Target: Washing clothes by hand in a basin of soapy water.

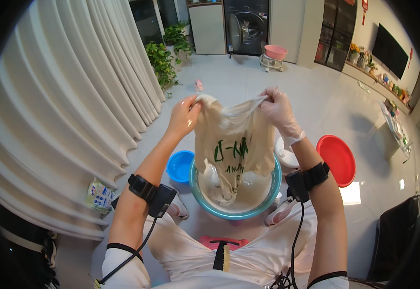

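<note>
A wet cream T-shirt (253, 135) with green lettering hangs in front of me, stretched between both hands. My left hand (185, 115) is closed on its upper left edge, the skin shiny. At the upper right edge, my right hand (278, 111), in a clear thin glove, pinches the fabric. The lower part of the shirt drops into a teal basin (236, 215) of cloudy water between my feet. How far the cloth goes below the surface is hidden.
A small blue basin (180, 167) stands left of the teal one, a red basin (336, 160) to the right. A white round container (287, 155) is partly hidden behind my right forearm. Pleated curtains (75, 96) line the left; a packet (100, 194) lies by them.
</note>
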